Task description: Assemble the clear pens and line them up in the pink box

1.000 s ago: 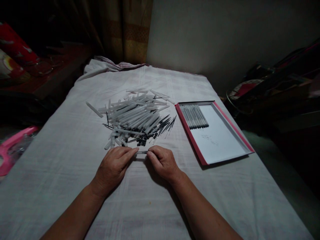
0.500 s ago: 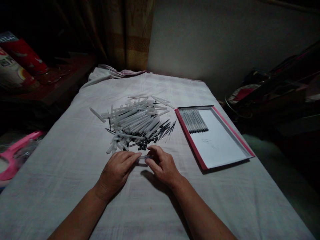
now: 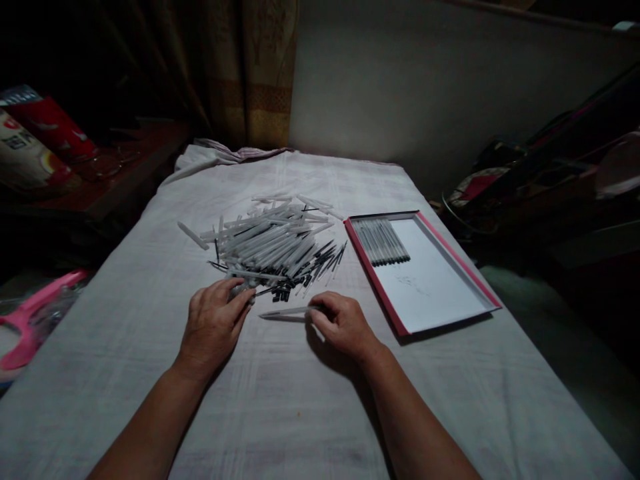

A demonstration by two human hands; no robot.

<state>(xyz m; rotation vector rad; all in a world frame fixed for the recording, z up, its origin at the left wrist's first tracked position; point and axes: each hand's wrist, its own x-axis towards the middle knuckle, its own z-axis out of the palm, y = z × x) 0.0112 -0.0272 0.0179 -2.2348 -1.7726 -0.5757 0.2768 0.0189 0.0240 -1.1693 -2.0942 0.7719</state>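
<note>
My right hand (image 3: 343,323) pinches a pen (image 3: 287,311) by its right end, and the pointed tip faces left, just above the cloth. At the near left edge of a heap of loose pen parts, my left hand (image 3: 213,317) has its thumb and fingers bent round small pale pieces; what they grip is partly hidden. The heap holds clear pen barrels (image 3: 270,243), black ink refills (image 3: 336,259) and small black pieces (image 3: 283,293). To the right, a red-edged box lid (image 3: 440,300) with a white inside holds a row of pens (image 3: 383,241).
A white cloth (image 3: 270,400) covers the table. Beyond its left edge are a pink plastic object (image 3: 35,317) and a dark red side table (image 3: 140,167) with packets (image 3: 55,133) and glasses. A wall and curtain (image 3: 270,73) stand behind.
My hands have moved apart. The left went from the pen to the heap's edge, while the right kept the pen and shifted slightly right. The camera view has shifted a little.
</note>
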